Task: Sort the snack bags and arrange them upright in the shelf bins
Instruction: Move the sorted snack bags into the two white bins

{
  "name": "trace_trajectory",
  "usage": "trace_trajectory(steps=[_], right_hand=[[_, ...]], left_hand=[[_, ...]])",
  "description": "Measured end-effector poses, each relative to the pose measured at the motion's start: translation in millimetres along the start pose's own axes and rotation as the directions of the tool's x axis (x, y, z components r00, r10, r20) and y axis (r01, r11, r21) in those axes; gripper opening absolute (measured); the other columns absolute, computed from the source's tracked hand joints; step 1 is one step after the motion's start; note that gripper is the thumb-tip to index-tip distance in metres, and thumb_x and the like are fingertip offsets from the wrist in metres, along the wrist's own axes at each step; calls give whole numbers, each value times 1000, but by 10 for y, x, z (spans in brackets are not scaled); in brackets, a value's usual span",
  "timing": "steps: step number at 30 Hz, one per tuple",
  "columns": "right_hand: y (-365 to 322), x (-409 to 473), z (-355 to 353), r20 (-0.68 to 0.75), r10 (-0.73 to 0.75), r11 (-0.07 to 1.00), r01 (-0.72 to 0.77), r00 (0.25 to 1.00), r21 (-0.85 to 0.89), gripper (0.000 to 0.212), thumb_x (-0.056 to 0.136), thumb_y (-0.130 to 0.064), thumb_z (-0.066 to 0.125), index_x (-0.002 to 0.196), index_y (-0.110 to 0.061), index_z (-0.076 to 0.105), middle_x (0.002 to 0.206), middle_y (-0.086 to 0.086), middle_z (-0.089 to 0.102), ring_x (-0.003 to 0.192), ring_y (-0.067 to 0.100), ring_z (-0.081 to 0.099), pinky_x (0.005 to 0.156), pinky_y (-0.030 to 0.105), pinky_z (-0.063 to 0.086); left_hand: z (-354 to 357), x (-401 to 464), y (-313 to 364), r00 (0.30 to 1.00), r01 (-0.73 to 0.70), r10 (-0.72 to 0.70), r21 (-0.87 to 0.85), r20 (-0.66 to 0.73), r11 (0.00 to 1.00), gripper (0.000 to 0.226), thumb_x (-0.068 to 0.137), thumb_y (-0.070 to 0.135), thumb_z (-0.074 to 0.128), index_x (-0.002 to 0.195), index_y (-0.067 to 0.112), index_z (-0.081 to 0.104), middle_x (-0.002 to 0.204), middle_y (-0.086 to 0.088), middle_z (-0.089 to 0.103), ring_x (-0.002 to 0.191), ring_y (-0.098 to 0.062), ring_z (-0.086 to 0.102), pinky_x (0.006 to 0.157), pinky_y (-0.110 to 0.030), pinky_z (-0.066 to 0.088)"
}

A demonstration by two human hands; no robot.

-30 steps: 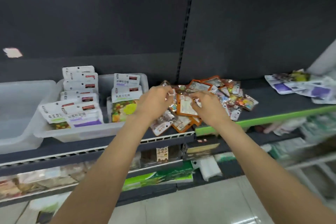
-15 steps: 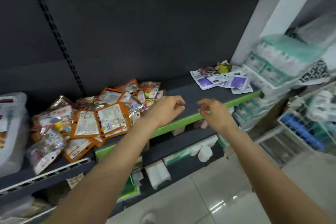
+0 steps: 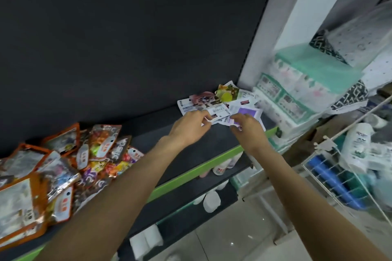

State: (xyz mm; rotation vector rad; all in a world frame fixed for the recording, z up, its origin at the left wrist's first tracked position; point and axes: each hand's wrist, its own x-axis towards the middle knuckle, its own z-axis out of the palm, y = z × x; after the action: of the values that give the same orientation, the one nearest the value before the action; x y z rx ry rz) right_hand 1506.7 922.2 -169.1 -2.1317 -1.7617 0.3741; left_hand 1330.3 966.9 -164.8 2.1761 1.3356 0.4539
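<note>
At the right end of the dark shelf [image 3: 182, 150], close to the white upright post [image 3: 297, 17], both hands reach into a small heap of white snack bags [image 3: 220, 101] that lie flat and overlapping, some with purple panels, one with a yellow-green fruit picture, one with a pinkish picture. The left hand [image 3: 188, 127] has its fingers curled and its fingertips pinch the near edge of a white bag with a small red label [image 3: 218, 113]. The right hand [image 3: 248, 127] sits just beside it, fingers bent down onto a white-and-purple bag [image 3: 247, 112] and pinching its near edge; how firm that hold is cannot be told through the blur. The two hands are close together but not touching. Well apart, at the left end of the same shelf, a second heap of orange-edged and foil snack bags [image 3: 63, 171] lies flat in a loose pile, some hanging over the green front strip [image 3: 203, 170] of the shelf. No bin shows in this view. Beyond the post, to the right, stacked packs of tissue in green and white wrap [image 3: 297, 91] lean together, and lower right stands a white wire rack [image 3: 339, 176] with a blue basket [image 3: 333, 184] and a white bottle [image 3: 356, 140]. Below the shelf, pale rolls and bottles sit on a lower level, blurred
</note>
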Motion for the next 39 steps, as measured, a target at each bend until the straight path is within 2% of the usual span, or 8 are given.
trace_trajectory(steps=[9, 16, 23, 26, 28, 29, 35, 39], right_hand=[[895, 982, 3, 251, -7, 1000, 14, 968, -26, 71, 85, -22, 66, 146, -17, 30, 144, 11, 35, 134, 30, 30, 106, 39, 34], [1353, 1484, 217, 392, -101, 968, 181, 915, -174, 81, 88, -44, 60, 151, -22, 14, 156, 7, 17, 144, 26, 14, 113, 40, 24], [1470, 1666, 216, 377, -164, 934, 266, 912, -237, 84, 78, -46, 69, 147, -22, 27, 143, 7, 36, 131, 28, 34, 102, 39, 37], [1412, 1749, 232, 392, -187, 938, 282, 900, -199, 85, 78, -45, 70, 147, -22, 26, 143, 9, 37, 131, 28, 34, 104, 42, 37], [1364, 1792, 252, 397, -205, 941, 291, 895, -170, 82, 80, -45, 68, 147, -22, 26, 143, 8, 37, 133, 26, 33, 104, 44, 38], [1342, 1807, 262, 392, -215, 942, 295, 895, -158, 80, 82, -44, 67, 147, -21, 27, 142, 8, 38, 133, 25, 33, 103, 44, 38], [1140, 1904, 319, 373, -191, 941, 278, 908, -194, 66, 84, -35, 68, 138, -13, 37, 127, 16, 46, 123, 30, 41, 93, 41, 43], [1061, 2010, 292, 380, -113, 984, 156, 918, -83, 37, 85, -25, 69, 114, -6, 57, 115, 15, 60, 108, 29, 56, 81, 34, 45]], left_hand=[[506, 1026, -169, 986, 160, -165, 194, 7, 968, 40, 94, 29, 52, 132, 16, 50, 138, -6, 49, 128, -24, 39, 102, -30, 34], [1084, 1288, -314, 944, 222, -291, 355, 154, 908, 84, 92, 41, 57, 152, 17, 4, 160, -1, 2, 147, -17, -2, 119, -36, 8], [1058, 969, -314, 943, 312, -325, 517, -69, 797, 48, 98, 27, 47, 144, 22, 36, 152, 0, 33, 138, -19, 34, 108, -33, 30], [934, 881, -259, 950, 307, -228, 507, -213, 806, 26, 82, 18, 72, 108, 20, 70, 103, -4, 70, 89, -24, 68, 73, -31, 53], [860, 852, -278, 941, 310, -168, 552, -293, 774, 27, 58, 12, 88, 77, 24, 73, 65, 4, 67, 51, -20, 63, 43, -25, 48], [820, 837, -273, 927, 330, -161, 531, -340, 780, 30, 55, 10, 89, 75, 25, 72, 63, 5, 66, 48, -20, 62, 39, -24, 48], [509, 753, -105, 820, 463, -242, 353, -519, 813, 13, 88, 12, 63, 96, 20, 71, 90, -4, 67, 78, -29, 65, 60, -36, 54], [360, 716, -79, 741, 537, -322, 231, -590, 811, 19, 97, 24, 50, 107, 20, 66, 97, -7, 69, 87, -34, 63, 69, -36, 46]])
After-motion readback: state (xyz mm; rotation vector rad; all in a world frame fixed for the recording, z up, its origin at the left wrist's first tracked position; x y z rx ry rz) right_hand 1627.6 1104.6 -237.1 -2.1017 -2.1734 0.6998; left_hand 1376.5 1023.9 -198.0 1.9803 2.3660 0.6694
